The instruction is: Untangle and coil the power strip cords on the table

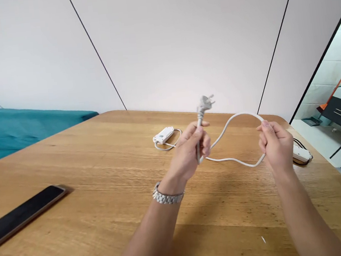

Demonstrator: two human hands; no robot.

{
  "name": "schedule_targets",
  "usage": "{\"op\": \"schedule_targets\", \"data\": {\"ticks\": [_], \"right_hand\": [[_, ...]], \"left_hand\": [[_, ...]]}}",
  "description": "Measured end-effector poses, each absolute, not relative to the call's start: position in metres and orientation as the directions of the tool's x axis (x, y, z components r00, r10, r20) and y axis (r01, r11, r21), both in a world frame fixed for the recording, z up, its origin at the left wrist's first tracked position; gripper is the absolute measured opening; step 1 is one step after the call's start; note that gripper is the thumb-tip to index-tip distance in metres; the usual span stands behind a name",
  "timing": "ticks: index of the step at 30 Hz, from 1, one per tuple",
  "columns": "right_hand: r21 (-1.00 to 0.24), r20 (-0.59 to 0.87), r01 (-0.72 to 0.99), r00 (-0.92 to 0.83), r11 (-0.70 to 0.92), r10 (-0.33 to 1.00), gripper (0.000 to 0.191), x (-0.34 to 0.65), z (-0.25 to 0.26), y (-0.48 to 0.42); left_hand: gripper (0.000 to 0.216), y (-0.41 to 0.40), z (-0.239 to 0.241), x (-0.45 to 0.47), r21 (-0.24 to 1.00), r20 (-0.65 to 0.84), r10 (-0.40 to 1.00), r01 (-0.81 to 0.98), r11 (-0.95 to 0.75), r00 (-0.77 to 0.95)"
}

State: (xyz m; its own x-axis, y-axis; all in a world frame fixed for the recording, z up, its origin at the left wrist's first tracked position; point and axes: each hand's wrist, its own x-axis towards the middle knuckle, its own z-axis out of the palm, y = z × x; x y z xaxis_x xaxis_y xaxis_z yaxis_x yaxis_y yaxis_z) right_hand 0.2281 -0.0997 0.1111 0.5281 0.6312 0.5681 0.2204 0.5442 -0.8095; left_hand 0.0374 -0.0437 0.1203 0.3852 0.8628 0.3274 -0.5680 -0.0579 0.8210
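My left hand (191,144), with a metal-link watch band (168,196) on its wrist, is closed around a white power cord just below its plug (205,103). The plug points up and to the right, prongs bare. From there the cord (245,114) arcs over to my right hand (275,142), which pinches it between thumb and fingers. A lower stretch of cord runs back between the hands. Beyond my left hand lies a white power strip (163,135) with its cord looped beside it; whether it joins the held cord I cannot tell.
Just right of my right hand rests another white power strip (302,153) with a black cord. A dark phone-like slab (23,214) lies at the left of the wooden table (100,160). A teal sofa (28,125) stands at the left, a white wall behind.
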Motion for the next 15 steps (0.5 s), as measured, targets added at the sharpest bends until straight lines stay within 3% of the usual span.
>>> {"op": "schedule_targets", "data": {"ticks": [4, 6, 9, 11, 13, 15], "right_hand": [[-0.640, 0.735, 0.515, 0.195, 0.570, 0.649, 0.036, 0.193, 0.099, -0.109], [-0.525, 0.723, 0.643, -0.008, 0.557, 0.691, 0.036, 0.176, 0.091, -0.109], [-0.419, 0.627, 0.752, -0.167, 0.510, 0.761, 0.038, 0.158, 0.082, -0.105], [-0.428, 0.532, 0.741, -0.256, 0.517, 0.807, 0.039, 0.154, 0.079, -0.101], [-0.527, 0.365, 0.659, -0.395, 0.537, 0.843, 0.041, 0.157, 0.076, -0.097], [-0.652, 0.133, 0.605, -0.503, 0.458, 0.854, 0.044, 0.161, 0.068, -0.089]], "left_hand": [[0.034, -0.051, 0.111, 0.062, 0.765, 0.139, 0.886, -0.616, 0.187, 0.441], [0.042, -0.053, 0.111, 0.067, 0.730, 0.051, 0.899, -0.631, 0.264, 0.435], [0.045, -0.053, 0.115, 0.063, 0.724, -0.006, 0.888, -0.610, 0.321, 0.460], [0.041, -0.052, 0.122, 0.053, 0.755, 0.009, 0.875, -0.578, 0.311, 0.483], [0.033, -0.053, 0.133, 0.040, 0.784, 0.038, 0.874, -0.558, 0.274, 0.484], [0.028, -0.058, 0.147, 0.024, 0.785, 0.094, 0.889, -0.583, 0.211, 0.448]]}}
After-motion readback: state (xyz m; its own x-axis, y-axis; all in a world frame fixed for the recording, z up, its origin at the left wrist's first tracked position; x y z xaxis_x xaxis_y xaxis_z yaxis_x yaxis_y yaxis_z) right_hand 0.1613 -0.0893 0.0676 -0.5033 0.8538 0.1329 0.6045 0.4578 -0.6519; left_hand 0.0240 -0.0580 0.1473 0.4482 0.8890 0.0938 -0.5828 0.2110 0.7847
